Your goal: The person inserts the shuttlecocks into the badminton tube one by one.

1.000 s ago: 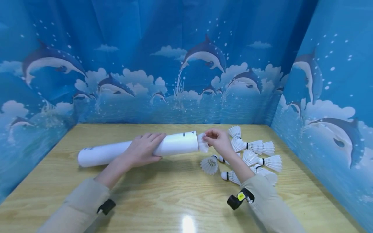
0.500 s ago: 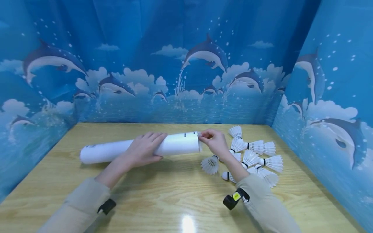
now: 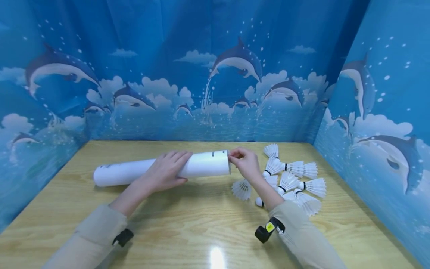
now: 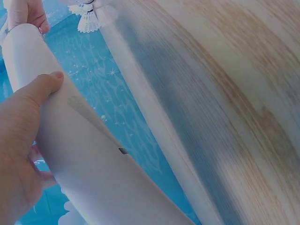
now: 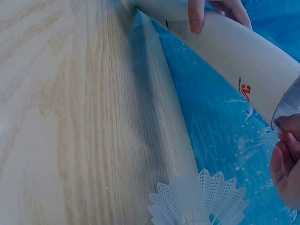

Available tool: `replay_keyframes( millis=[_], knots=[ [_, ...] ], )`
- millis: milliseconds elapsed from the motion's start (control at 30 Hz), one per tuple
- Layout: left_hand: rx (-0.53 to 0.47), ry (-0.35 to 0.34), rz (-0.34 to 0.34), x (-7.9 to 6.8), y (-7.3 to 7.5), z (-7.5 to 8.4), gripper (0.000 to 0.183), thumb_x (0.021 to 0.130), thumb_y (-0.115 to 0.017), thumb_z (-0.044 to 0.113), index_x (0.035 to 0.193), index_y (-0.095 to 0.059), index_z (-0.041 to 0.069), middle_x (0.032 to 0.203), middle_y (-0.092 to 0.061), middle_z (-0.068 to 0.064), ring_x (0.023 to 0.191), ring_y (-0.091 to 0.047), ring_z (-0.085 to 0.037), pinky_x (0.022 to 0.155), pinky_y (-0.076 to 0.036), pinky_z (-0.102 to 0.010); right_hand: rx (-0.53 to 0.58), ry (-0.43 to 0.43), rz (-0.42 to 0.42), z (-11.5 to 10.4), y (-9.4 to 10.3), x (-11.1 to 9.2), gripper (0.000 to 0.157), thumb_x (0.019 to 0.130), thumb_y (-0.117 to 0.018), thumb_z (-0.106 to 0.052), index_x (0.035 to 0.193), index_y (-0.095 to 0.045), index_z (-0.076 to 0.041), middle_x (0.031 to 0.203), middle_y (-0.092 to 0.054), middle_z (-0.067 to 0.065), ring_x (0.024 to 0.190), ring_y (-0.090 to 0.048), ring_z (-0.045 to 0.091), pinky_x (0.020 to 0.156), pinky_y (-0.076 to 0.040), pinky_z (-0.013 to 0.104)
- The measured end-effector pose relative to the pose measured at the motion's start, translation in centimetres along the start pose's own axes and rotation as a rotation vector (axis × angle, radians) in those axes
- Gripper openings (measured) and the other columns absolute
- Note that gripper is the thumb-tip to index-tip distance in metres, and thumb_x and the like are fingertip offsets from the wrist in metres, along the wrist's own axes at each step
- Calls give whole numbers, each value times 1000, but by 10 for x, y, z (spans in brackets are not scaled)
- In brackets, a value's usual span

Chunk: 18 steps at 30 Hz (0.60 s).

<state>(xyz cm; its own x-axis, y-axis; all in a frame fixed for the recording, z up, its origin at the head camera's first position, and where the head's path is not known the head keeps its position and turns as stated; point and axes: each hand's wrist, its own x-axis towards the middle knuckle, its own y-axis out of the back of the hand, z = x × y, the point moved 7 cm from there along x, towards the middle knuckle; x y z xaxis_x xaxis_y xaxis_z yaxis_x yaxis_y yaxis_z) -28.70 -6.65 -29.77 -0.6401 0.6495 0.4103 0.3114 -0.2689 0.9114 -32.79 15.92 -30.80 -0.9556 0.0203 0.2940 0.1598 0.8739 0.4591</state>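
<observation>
A long white shuttlecock tube (image 3: 208, 165) lies across the table, its mouth facing right. My left hand (image 3: 166, 170) grips it near the middle, thumb along the near side, as the left wrist view also shows. At the mouth, my right hand (image 3: 246, 162) has thumb and fingers brought together on the edge of a shuttlecock, which is almost wholly hidden inside the tube. In the right wrist view, these fingers (image 5: 281, 126) sit right at the tube's rim. One loose shuttlecock (image 3: 242, 189) lies just below the right hand.
Several white feathered shuttlecocks (image 3: 288, 182) with black bands lie in a loose heap right of the right hand, partly under the forearm. The wooden table (image 3: 188, 231) ends at blue dolphin-print curtains (image 3: 161, 93) behind and at the sides.
My right hand has moved slightly left, pushing the shuttlecock into the tube; its skirt, visible outside the mouth earlier, is now out of sight. The left hand stays put on the tube.
</observation>
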Motion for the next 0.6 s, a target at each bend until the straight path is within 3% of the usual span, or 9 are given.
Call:
replay_keyframes(
  millis=[267, 600],
  knots=[
    [1, -19, 17, 1, 2, 1, 85, 68, -82, 33, 137, -41, 4, 128, -52, -14, 112, -50, -33, 87, -46, -53, 30, 64, 58, -2, -2, -1, 5, 77, -69, 1, 79, -66, 1, 69, -61, 6, 62, -53, 12, 55, -46, 19],
    [-7, -5, -7, -1, -2, -1, 85, 68, -81, 34, 137, -41, 5, 128, -53, -14, 113, -50, -32, 87, -46, -53, 20, 48, 13, 0, -6, -3, 4, 80, -67, 1, 83, -65, 2, 73, -62, 7, 65, -56, 14, 52, -51, 22]
  ],
)
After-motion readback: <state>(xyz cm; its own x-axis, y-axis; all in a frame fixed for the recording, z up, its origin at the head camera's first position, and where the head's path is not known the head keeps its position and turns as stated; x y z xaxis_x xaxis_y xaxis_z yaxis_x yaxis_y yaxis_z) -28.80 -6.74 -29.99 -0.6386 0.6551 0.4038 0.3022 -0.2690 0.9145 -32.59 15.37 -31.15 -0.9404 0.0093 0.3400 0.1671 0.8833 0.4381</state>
